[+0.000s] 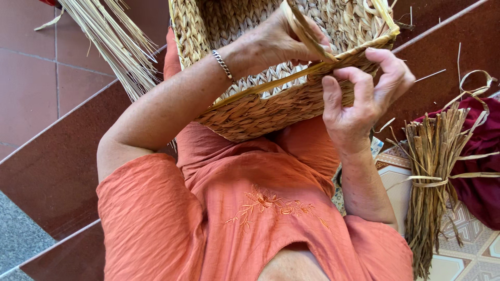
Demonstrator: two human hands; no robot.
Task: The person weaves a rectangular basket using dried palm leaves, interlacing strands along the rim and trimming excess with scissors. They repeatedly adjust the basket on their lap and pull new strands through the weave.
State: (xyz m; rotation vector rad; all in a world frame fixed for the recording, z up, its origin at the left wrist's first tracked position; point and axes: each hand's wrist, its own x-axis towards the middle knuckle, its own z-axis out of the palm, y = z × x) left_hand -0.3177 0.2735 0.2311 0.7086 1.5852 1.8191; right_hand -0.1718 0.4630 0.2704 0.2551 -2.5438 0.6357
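Note:
A woven straw basket [250, 112] rests on my lap, over my orange dress, its rim turned toward me. My left hand [271, 41], with a silver bracelet [223, 64] at the wrist, reaches inside the basket and grips a flat straw strand [307, 32] that runs down to the rim. My right hand [364, 99] is at the rim's right end, thumb and forefinger pinching the strand where it meets the edge. A thin yellow cane [271, 86] runs along the rim.
A tied bundle of brown dried stalks [432, 171] stands at the right beside a dark red cloth [484, 156]. Pale loose straw [114, 47] hangs at the top left over reddish stone steps [52, 166]. Patterned tiles [469, 255] lie at the bottom right.

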